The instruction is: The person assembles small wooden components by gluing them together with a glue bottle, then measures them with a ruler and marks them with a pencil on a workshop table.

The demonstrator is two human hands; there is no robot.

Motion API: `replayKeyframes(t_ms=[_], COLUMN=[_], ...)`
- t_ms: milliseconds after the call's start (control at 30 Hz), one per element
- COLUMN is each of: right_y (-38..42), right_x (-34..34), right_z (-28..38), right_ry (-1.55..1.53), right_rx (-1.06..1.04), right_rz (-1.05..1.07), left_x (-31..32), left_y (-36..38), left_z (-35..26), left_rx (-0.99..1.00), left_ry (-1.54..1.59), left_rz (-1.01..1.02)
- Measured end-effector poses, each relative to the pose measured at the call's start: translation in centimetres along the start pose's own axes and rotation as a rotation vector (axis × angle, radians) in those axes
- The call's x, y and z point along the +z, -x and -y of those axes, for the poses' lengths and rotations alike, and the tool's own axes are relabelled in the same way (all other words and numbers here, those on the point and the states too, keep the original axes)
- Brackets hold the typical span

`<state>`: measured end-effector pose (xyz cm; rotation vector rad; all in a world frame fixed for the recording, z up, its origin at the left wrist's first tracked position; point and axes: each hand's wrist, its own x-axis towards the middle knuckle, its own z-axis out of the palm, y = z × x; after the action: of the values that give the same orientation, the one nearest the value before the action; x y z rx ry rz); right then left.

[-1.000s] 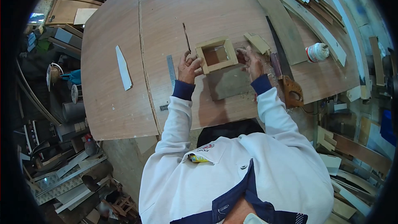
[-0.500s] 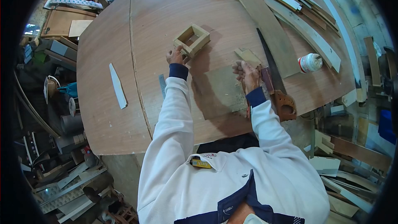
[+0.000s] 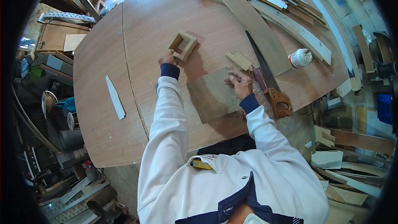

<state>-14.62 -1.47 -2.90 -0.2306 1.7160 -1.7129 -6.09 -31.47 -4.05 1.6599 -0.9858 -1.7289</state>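
Brown wood-grain tabletop [image 3: 145,29]: seamed
Small rectangular wooden frame [image 3: 189,49]: on tabletop
Left hand [image 3: 168,58]: gripping frame's near corner
Right hand [image 3: 240,84]: half-curled, empty, above flat grey-brown board [image 3: 209,95]
Room: grey block wall [image 3: 340,2]

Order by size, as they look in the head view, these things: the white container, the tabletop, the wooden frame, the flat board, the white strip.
1. Tabletop
2. Flat board
3. Wooden frame
Last, unranked: white container and white strip; the strip is longer but narrower, so I cannot say which looks larger.
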Motion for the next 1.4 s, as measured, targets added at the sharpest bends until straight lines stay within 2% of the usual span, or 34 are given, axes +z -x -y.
replayKeyframes(t_ms=[133,167,200,233,267,333,367,400,433,467,533,600,700,733,800,833,900,933,1000,1100,1200,1233,1333,1367,1400], right_y=[1.0,1.1,1.4,1.6,1.6,1.4,1.3,1.0,0.9,0.8,0.9,0.0,-1.7,-2.6,-4.7,-6.1,-9.7,-11.5,-14.2,-15.2,-17.7,-18.4,-19.3,-19.3,-19.3], right_x=[0.6,0.5,0.6,0.8,1.0,1.3,1.5,1.7,2.0,2.4,3.6,4.4,6.1,6.6,7.4,7.7,8.0,8.1,8.8,10.3,11.6,11.8,12.2,12.4,12.4], right_z=[0.9,1.3,2.0,2.4,2.4,2.1,1.5,0.3,-0.3,-1.0,-1.8,-1.9,-0.7,-0.3,0.3,0.2,-0.6,-0.7,-0.9,1.7,0.3,-0.1,-0.8,-0.8,-0.8], right_ry=[-0.058,-0.056,0.081,0.218,0.218,0.632,0.636,0.662,0.686,0.689,0.277,0.245,0.219,0.224,0.214,0.225,0.328,0.327,0.583,0.679,0.760,0.760,0.693,0.725,0.758], right_rx=[0.015,0.006,0.059,0.116,0.117,-0.015,-0.020,-0.113,-0.204,-0.204,-0.183,-0.157,-0.118,-0.110,-0.080,-0.071,-0.068,-0.066,-0.177,-0.155,-0.207,-0.204,-0.146,-0.146,-0.145], right_rz=[-0.029,-0.034,-0.037,-0.038,-0.039,-0.148,-0.147,-0.160,-0.172,-0.170,-0.106,-0.077,-0.050,-0.061,-0.024,-0.021,0.019,0.026,0.043,0.088,0.129,0.141,0.251,0.232,0.213], left_x=[-1.4,-1.4,-1.5,-1.8,-2.4,-3.7,-4.0,-4.4,-4.6,-4.8,-5.3,-5.3,-4.7,-4.5,-4.2,-4.2,-4.2,-4.2,-4.4,-3.9,-3.9,-3.6,-3.5,-3.8,-4.5], left_y=[-0.2,0.5,1.0,1.3,1.6,0.8,0.0,-0.6,0.8,2.2,2.1,0.0,-1.1,-0.3,0.9,0.3,-0.7,-0.8,-0.7,-0.3,-1.3,-1.0,-0.5,-4.1,-7.8], left_z=[0.5,1.1,1.6,1.8,2.1,3.3,3.9,4.3,3.8,3.5,4.0,5.6,6.5,5.9,4.5,4.5,4.6,4.3,4.1,4.5,5.7,6.3,6.3,8.6,11.6], left_rx=[0.067,0.175,0.282,0.283,0.300,0.318,0.368,0.417,0.416,0.396,0.373,0.641,0.705,0.703,0.263,0.262,0.118,0.118,0.071,0.078,0.101,0.200,0.174,0.173,0.330], left_ry=[-0.049,-0.058,-0.070,-0.070,-0.110,-0.145,-0.270,-0.395,-0.392,-0.394,-0.400,-0.535,-0.509,-0.514,-0.204,-0.208,-0.070,-0.071,-0.040,-0.076,-0.135,-0.104,-0.077,-0.075,-0.131], left_rz=[0.122,0.080,0.037,0.041,0.098,0.151,0.132,0.113,0.111,0.108,0.103,0.059,0.026,0.016,0.160,0.153,0.156,0.148,0.181,0.172,0.164,0.101,0.141,0.137,0.158])
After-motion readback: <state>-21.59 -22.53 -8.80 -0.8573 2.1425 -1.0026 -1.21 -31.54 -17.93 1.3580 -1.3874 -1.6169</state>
